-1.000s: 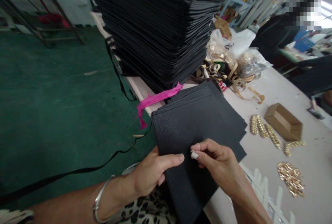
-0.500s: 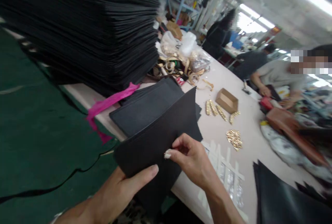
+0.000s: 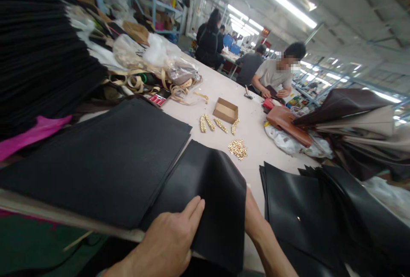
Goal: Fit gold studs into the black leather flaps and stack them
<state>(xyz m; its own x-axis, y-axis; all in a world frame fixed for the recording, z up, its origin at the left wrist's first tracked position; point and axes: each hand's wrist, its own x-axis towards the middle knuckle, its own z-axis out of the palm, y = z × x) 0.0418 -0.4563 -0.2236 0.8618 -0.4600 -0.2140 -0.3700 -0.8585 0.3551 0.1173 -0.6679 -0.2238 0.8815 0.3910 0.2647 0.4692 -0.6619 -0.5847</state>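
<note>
Black sheet under both hands at the counter's edge

I have the flexible black sheet [image 3: 221, 213] at the near edge of the counter [image 3: 254, 140], its far part bulging upward. My left hand [image 3: 173, 236] lies on its face, visible fingers straight and close together. My right hand [image 3: 253, 210] is at the right edge, fingertips hidden behind it; I cannot tell whether they pinch.

Beside it on the left I see a broad stack of black sheets [image 3: 105, 161]; on the right, more black panels [image 3: 294, 200] carry one small gold piece [image 3: 298, 218]. Beyond are a loose gold pile [image 3: 237, 149] and an open cardboard box [image 3: 226, 111].
</note>
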